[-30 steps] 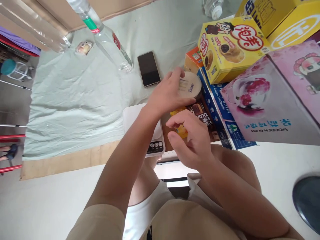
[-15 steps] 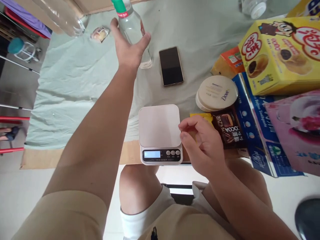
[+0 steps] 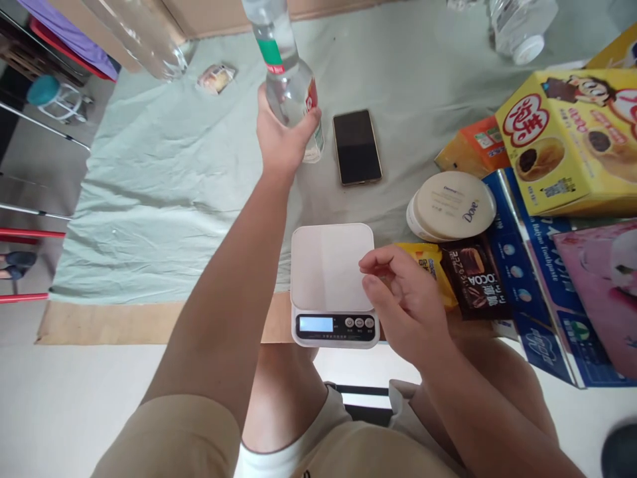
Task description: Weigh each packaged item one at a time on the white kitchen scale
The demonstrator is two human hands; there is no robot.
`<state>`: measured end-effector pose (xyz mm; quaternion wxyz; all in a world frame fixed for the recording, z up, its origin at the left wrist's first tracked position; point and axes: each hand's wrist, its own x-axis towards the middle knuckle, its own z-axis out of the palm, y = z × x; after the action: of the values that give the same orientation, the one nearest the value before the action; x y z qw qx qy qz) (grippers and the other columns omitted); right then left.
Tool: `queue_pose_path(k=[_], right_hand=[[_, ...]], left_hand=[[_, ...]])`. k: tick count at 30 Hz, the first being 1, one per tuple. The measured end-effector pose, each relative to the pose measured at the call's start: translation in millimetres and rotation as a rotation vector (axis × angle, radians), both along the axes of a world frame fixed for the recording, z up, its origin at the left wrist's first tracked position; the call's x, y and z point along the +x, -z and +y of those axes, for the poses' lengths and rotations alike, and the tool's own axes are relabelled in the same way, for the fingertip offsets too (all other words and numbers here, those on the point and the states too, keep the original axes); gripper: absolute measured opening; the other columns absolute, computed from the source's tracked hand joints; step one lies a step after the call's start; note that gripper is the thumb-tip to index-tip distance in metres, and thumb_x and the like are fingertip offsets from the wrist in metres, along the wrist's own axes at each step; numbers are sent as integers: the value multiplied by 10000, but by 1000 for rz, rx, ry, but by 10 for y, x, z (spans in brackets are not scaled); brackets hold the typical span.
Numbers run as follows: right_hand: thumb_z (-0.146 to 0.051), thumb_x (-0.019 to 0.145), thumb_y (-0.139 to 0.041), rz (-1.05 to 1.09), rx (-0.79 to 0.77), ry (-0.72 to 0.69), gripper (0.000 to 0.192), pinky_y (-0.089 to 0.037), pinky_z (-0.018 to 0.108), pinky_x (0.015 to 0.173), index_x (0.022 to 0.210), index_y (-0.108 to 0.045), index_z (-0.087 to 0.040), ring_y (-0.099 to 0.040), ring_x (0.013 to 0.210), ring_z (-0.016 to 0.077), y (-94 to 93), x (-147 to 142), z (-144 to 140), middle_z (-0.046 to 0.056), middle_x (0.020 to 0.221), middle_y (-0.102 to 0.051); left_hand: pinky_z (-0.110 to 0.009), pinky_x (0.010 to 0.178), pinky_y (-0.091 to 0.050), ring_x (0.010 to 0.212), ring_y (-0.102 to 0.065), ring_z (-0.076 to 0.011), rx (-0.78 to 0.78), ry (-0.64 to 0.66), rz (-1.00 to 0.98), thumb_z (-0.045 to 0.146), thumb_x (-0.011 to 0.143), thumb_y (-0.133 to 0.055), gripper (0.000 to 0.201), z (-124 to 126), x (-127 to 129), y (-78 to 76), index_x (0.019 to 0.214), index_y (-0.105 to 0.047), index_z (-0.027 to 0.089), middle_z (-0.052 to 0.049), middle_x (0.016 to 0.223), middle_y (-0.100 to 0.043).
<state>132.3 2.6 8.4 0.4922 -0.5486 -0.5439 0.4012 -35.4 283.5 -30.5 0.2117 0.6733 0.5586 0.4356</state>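
My left hand (image 3: 283,138) is stretched out over the pale green cloth (image 3: 164,192) and grips a clear plastic water bottle (image 3: 286,73) around its lower body; the bottle stands upright just left of a black phone (image 3: 357,147). My right hand (image 3: 405,305) hovers loosely curled at the right edge of a small white kitchen scale (image 3: 332,282), holding nothing. The scale's platform is bare. A round cream Dove tin (image 3: 454,206) lies to the right of the scale, above a dark cocoa snack packet (image 3: 475,279).
Boxes crowd the right side: a yellow snack box (image 3: 572,143), an orange box (image 3: 478,143), a blue toothpaste box (image 3: 537,292), a pink box (image 3: 602,292). Another bottle (image 3: 522,26) lies at the top right, a small wrapped snack (image 3: 215,78) at the top left.
My left hand left the Dove tin, reached across the cloth and closed around the water bottle. My right hand stayed beside the scale.
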Motion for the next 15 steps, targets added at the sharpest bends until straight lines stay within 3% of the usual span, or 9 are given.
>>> queue_pose_path(k=[2, 4, 7, 11, 15], right_hand=[[-267, 943, -629, 1, -7, -2, 77, -500, 304, 710, 957, -699, -240, -654, 793, 149, 10, -15, -14, 2, 868, -719], [-274, 944, -629, 3, -18, 3, 83, -507, 305, 712, 959, -701, -237, -661, 796, 153, 19, -27, -25, 10, 874, -721], [-283, 946, -639, 17, -28, 22, 98, -529, 306, 728, 1003, -706, -243, -677, 829, 156, 27, -40, -13, 22, 927, -738], [-301, 951, -646, 91, -62, 44, 155, -583, 316, 792, 1092, -692, -257, -717, 963, 174, 39, -80, 87, 44, 1045, -761], [-312, 938, -670, 179, -69, 70, 210, -624, 346, 890, 1141, -676, -263, -740, 1106, 191, 37, -132, 205, 57, 1146, -764]], left_hand=[[-397, 1220, -523, 1268, -620, -88, -20, 11, -17, 706, 861, -772, 759, -61, 12, 12, 1359, -367, 301, 66, 1396, -649], [-379, 1187, -524, 1240, -653, -105, -31, 20, -67, 656, 866, -767, 711, -137, 20, -2, 1336, -383, 286, 31, 1350, -674], [-391, 1166, -524, 1271, -685, -157, -49, 34, -105, 505, 864, -707, 596, -281, 26, -55, 1329, -394, 304, -29, 1384, -686], [-445, 1181, -523, 1340, -660, -173, -112, 37, -25, 512, 855, -663, 646, -430, 18, -138, 1400, -374, 324, -44, 1486, -664], [-453, 1181, -532, 1297, -685, -191, -110, 24, -44, 462, 840, -686, 612, -498, 26, -185, 1360, -407, 300, -58, 1446, -691]])
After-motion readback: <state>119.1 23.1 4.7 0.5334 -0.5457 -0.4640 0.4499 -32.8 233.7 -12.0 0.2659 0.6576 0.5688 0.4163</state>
